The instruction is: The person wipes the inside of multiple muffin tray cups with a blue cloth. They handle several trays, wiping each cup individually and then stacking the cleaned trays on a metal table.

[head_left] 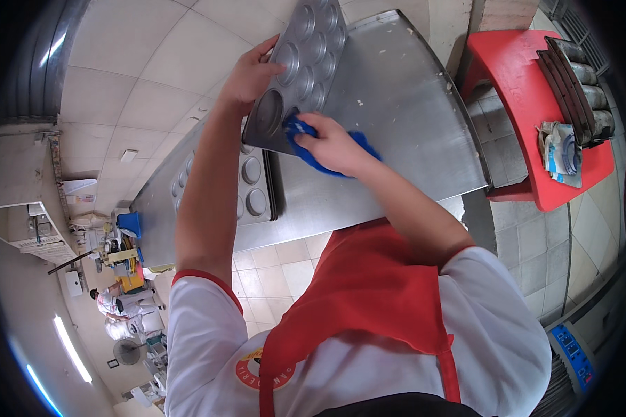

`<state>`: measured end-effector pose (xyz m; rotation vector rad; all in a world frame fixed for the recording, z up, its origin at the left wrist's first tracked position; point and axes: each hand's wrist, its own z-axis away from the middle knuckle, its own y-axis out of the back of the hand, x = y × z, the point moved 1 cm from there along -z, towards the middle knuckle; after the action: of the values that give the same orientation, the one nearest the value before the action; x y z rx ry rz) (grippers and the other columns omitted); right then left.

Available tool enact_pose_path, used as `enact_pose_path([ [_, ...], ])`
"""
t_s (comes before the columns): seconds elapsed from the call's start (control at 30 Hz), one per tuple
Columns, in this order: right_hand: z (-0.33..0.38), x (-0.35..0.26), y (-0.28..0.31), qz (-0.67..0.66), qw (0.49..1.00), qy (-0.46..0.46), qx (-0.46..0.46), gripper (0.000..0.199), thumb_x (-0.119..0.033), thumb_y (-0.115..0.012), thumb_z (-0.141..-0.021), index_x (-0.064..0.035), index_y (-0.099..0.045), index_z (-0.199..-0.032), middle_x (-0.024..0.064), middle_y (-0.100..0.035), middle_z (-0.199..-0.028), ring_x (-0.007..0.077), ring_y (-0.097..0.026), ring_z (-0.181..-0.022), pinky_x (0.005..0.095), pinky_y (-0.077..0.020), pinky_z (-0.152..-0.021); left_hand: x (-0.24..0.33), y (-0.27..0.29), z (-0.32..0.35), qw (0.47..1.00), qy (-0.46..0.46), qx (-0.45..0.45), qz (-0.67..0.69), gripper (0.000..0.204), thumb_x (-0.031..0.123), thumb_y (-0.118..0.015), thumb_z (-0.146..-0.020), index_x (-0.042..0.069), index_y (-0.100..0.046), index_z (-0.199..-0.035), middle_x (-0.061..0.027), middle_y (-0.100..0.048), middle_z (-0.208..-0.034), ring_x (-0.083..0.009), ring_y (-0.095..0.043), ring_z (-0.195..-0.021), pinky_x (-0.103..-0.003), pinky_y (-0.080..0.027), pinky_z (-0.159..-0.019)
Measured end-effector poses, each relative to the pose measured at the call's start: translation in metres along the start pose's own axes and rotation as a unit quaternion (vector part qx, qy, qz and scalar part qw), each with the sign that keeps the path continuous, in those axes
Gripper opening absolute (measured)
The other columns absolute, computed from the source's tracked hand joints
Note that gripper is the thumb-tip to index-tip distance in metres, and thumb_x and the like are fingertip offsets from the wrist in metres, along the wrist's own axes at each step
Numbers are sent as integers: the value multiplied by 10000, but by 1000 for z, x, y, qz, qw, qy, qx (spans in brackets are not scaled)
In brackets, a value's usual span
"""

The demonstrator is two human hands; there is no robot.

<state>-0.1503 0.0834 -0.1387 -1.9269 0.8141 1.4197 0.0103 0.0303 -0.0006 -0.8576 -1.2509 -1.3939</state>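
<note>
A grey metal muffin pan (311,62) with several round cups is held up on a slant above the steel table. My left hand (252,75) grips its left edge, thumb over the front face. A blue cloth (330,157) is bunched in my right hand (329,144), pressed against the cups near the pan's lower end, and its loose part hangs down behind my wrist. Below, a stack of similar muffin pans (255,191) lies on the table beside my left forearm, which hides part of it.
The steel table (403,125) has small pale crumbs scattered over it. To the right, a red plastic table (515,83) carries stacked dark metal pans (579,90) and a crumpled packet (560,154). Far left, a blue container (128,224) and a person (118,304) are visible.
</note>
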Motion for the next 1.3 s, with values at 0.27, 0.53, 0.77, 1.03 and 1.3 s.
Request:
enact_pose_path([
  [0.27,-17,-9,-13,323,940,104,33,356,-16,-671,-807,-34,-655,-1162,157,-598,-1155,390,-650,-1048,477,-562,-848,-6,4,-2,1000,-19,-24,-4,706,-37,-615,-890,-2,-412,-1565,-154,-670,-1305,-234,-664,-1140,-355,-517,-1005],
  [0.53,-26,-37,-30,403,913,60,23,326,-48,-616,-834,-35,-682,-1153,174,-620,-1180,400,-683,-1036,482,-588,-866,-7,4,-13,1000,-15,-1,-21,730,-32,-622,-882,-1,-395,-1574,-170,-658,-1320,-252,-664,-1147,-369,-525,-1004],
  [0.77,-25,-21,55,119,991,42,36,320,-93,-596,-889,-13,-711,-1177,239,-648,-1197,382,-678,-1063,421,-546,-912,-6,38,-7,999,-26,18,-35,706,-12,-614,-902,20,-407,-1576,-181,-679,-1275,-243,-679,-1099,-364,-549,-951],
  [1.03,25,92,60,76,959,-273,22,405,-195,-612,-988,-4,-642,-1345,236,-527,-1479,379,-585,-1300,391,-474,-1063,-17,62,-10,983,-2,54,-177,595,70,-639,-950,7,-483,-1521,-150,-671,-1284,-226,-658,-1141,-356,-515,-1002],
  [1.3,-10,149,-65,83,994,-41,59,511,-11,-498,-929,20,-543,-1438,184,-487,-1530,342,-512,-1380,379,-434,-1138,-28,90,-10,992,-6,48,-117,562,83,-654,-951,10,-515,-1490,-142,-668,-1273,-225,-659,-1133,-349,-513,-1001],
])
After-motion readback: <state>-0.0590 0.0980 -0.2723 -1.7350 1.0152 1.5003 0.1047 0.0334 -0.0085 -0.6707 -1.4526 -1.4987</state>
